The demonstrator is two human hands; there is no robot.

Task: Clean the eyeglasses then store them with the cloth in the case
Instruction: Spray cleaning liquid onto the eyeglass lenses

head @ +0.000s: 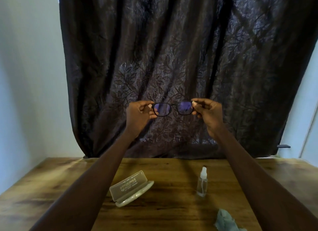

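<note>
Eyeglasses (173,108) with a dark frame are held up in the air before the dark curtain (172,58), high over the wooden table (163,210); your left hand (138,116) pinches the left end of the frame and your right hand (209,116) pinches the right end, fingers curled. Below, the clear case (130,187) lies open on the table, the spray bottle (202,182) stands upright to its right, and the bluish cloth (225,221), as far as you can see it at the lower edge, lies crumpled near you.
</note>
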